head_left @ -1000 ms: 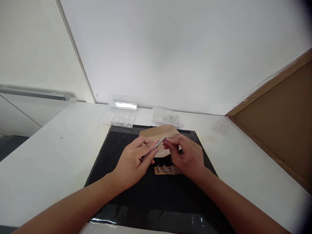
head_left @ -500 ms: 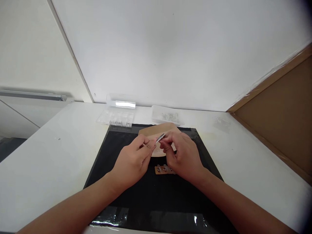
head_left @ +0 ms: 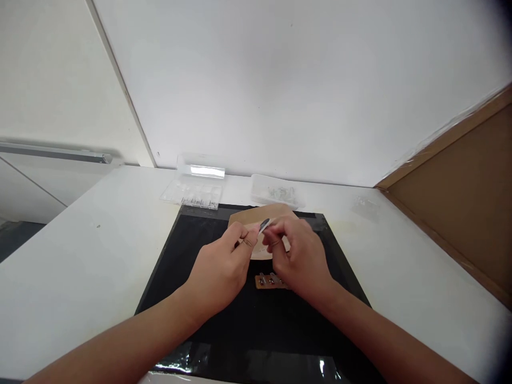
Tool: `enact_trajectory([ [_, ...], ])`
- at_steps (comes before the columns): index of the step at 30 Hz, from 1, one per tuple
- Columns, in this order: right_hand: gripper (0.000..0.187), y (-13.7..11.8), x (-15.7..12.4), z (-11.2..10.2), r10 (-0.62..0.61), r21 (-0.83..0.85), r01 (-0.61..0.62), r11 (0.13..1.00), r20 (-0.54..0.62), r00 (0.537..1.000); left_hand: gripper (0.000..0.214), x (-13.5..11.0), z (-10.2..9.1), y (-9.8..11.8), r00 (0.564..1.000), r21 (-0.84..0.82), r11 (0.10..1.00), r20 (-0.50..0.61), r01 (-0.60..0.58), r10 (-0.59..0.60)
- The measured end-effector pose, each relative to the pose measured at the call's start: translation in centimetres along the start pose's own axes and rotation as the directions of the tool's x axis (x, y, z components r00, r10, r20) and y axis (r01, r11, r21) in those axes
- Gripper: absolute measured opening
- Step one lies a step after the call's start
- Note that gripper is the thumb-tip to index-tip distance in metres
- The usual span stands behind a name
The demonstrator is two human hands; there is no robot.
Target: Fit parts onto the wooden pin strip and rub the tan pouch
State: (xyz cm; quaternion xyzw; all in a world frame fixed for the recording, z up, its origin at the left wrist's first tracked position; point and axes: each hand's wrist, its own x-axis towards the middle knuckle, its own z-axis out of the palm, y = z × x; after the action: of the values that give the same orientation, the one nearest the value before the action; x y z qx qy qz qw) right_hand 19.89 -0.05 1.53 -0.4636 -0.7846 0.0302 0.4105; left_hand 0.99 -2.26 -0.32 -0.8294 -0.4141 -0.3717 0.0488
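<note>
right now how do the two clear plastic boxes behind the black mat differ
The left clear box is wider, with its lid raised and its tray split into compartments; the right clear box is smaller, shows no raised lid and holds loose clear pieces. The left one sits behind the left corner of the black mat, the right one behind the brown card. Both are transparent plastic on the white table.

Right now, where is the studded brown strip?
Head view, centre: the brown strip lies on the black mat, partly hidden by the right hand, near the tan card.
</note>
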Motion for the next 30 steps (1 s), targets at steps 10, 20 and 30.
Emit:
enact_trajectory([
  [10,0.016,-0.03,0.14,0.26,-0.030,-0.010,0.030,1.000,-0.030,0.999,0.041,0.25,-0.03,0.18,0.997,-0.045,0.999,-0.073,-0.005,0.001],
  [20,0.019,-0.28,0.25,-0.11,-0.001,0.034,0.001,0.999,0.015,1.000,0.039,0.32,-0.14,0.06,0.998,-0.056,0.998,-0.056,-0.008,0.005],
  [30,0.019,-0.10,0.48,-0.15,0.037,0.015,-0.037,0.999,0.024,0.999,0.039,0.40,0.04,-0.07,0.999,-0.040,0.999,-0.039,-0.010,0.008],
])
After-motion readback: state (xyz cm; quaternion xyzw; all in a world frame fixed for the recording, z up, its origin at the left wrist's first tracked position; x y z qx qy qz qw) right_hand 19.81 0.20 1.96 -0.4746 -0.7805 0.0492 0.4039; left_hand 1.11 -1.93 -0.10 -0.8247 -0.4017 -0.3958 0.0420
